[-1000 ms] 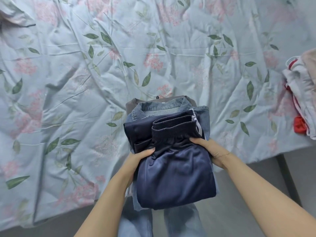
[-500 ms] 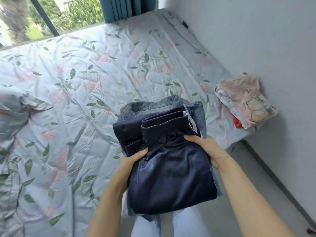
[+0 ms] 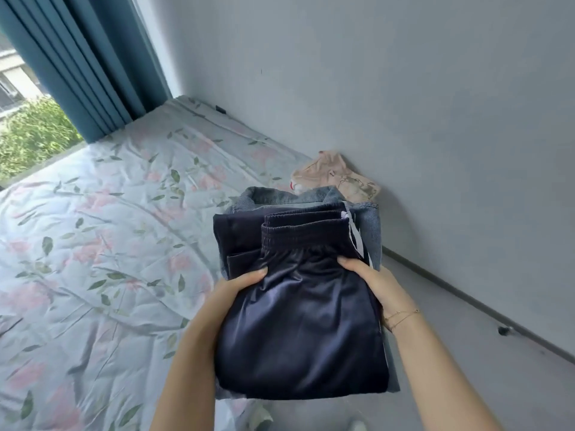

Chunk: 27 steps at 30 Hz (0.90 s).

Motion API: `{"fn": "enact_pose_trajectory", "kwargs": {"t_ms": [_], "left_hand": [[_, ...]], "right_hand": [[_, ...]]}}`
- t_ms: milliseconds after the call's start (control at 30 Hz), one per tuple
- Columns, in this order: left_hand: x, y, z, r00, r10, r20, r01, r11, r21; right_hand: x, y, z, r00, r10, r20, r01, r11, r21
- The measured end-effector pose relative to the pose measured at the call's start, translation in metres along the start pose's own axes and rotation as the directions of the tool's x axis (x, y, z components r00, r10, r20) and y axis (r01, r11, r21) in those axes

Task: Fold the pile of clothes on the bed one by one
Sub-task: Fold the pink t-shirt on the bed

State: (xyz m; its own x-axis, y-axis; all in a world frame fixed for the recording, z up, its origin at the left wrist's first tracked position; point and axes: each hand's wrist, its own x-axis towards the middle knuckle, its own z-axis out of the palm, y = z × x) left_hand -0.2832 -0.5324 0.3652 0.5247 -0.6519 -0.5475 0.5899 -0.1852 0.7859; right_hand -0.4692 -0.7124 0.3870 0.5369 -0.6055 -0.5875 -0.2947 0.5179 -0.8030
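I hold a stack of folded clothes in front of me, lifted off the bed (image 3: 102, 231). On top lie folded navy satin trousers (image 3: 305, 331) with an elastic waistband and white side stripes; under them sits a folded denim garment (image 3: 367, 222) with its collar at the far side. My left hand (image 3: 236, 290) grips the stack's left edge, thumb on top. My right hand (image 3: 373, 284) grips the right edge the same way. A second pile of folded clothes (image 3: 339, 178), beige on top, lies on the bed by the wall, partly hidden behind my stack.
The bed has a pale floral sheet and runs to a window with teal curtains (image 3: 77, 73). A grey wall (image 3: 404, 104) borders the bed on the right. Grey floor (image 3: 466, 353) lies below the wall at lower right.
The view has swung right and upward toward the wall corner. The held stack has travelled right with my hands, now lying in front of the beige pile. The grip is unchanged.
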Motion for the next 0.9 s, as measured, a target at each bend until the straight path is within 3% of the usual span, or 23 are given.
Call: {"fn": "enact_pose_trajectory", "kwargs": {"t_ms": [367, 567, 900], "left_hand": [[0.017, -0.027, 0.185, 0.976, -0.119, 0.183, 0.112, 0.993, 0.047], [0.051, -0.041, 0.262, 0.993, 0.006, 0.118, -0.022, 0.99, 0.136], [0.156, -0.018, 0.358, 0.99, -0.073, 0.121, 0.053, 0.985, 0.165]], "right_hand": [[-0.019, -0.029, -0.174, 0.985, -0.068, -0.156, 0.083, 0.992, 0.098], [0.005, -0.051, -0.249, 0.989, -0.064, -0.135, 0.08, 0.99, 0.117], [0.09, -0.116, -0.337, 0.989, -0.048, -0.139, 0.068, 0.987, 0.143]]}}
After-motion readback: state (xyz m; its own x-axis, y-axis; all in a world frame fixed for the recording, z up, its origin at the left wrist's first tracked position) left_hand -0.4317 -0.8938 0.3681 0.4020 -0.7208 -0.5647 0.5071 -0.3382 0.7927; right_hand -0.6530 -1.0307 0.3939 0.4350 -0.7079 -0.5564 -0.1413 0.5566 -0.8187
